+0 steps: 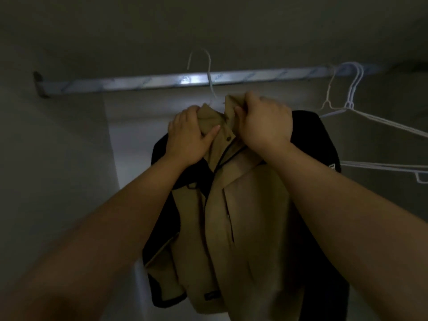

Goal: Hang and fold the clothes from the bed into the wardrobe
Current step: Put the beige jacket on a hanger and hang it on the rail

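Dim wardrobe interior, silver metal rail (139,82) across the top.
Left hand (187,135) and right hand (264,126) each clench the collar of a tan cloth jacket (243,216) on a white wire hanger (209,63) raised to the rail; black garment (324,140) just behind, empty white wire hangers (348,104) at right.

On my feed I see the left arm (104,228) and the right arm (347,205), both bare from the lower edge of my view up to the wrists. The left grip (188,135) and the right grip (264,121) are bare hands. The left thumb (212,133) shows a short, rounded nail. In this dim light I cannot make out finer marks.
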The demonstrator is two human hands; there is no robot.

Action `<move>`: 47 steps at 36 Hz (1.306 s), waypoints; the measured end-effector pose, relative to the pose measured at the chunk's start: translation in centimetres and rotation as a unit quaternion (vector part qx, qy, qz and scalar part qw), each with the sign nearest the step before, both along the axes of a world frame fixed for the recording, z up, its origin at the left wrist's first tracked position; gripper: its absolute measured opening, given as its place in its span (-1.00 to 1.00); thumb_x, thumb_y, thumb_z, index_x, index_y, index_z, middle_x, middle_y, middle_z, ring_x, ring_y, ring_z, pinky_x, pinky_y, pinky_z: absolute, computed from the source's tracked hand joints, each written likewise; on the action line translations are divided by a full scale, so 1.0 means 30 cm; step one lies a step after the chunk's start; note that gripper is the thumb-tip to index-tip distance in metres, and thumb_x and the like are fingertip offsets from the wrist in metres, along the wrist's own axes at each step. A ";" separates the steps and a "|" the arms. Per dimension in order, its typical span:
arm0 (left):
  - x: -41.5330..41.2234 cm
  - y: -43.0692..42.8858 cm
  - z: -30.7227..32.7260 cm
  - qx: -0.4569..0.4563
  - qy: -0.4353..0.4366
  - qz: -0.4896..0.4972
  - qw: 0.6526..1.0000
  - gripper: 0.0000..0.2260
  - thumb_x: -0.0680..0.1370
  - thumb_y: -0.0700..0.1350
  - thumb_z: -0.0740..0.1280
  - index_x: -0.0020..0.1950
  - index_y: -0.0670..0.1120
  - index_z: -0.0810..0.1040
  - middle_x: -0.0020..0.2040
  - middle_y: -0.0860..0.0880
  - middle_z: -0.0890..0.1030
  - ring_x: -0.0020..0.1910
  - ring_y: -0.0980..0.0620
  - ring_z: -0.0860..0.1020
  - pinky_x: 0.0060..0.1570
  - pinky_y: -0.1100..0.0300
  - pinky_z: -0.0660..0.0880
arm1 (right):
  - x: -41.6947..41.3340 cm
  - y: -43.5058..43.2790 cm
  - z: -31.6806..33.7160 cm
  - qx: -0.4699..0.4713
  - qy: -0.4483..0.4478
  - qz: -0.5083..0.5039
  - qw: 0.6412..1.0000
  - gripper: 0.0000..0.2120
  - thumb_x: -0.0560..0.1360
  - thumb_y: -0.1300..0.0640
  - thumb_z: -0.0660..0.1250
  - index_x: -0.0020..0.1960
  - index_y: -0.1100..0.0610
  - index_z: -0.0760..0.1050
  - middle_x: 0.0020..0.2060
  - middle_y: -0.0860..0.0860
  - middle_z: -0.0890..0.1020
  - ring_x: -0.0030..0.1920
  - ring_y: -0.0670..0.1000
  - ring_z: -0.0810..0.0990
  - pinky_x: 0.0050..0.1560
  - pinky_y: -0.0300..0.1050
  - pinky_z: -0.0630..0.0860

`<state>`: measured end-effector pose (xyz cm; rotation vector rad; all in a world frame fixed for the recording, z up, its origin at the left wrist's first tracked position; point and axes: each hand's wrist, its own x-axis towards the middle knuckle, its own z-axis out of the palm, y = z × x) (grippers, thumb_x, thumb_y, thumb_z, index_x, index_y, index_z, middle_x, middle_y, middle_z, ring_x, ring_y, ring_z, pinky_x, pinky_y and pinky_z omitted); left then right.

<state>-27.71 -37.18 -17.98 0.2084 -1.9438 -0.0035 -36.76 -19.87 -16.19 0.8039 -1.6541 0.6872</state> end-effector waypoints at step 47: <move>0.249 0.046 -0.521 0.333 0.117 -0.266 0.897 -0.72 0.61 0.18 0.15 0.11 0.06 0.54 0.11 0.06 0.57 0.04 0.21 0.54 0.02 0.34 0.44 | 0.297 -0.010 -0.577 -0.184 -0.561 0.599 0.542 -0.57 0.41 0.18 0.46 0.26 0.21 0.52 0.13 0.15 0.67 0.14 0.11 0.66 0.11 0.01 0.59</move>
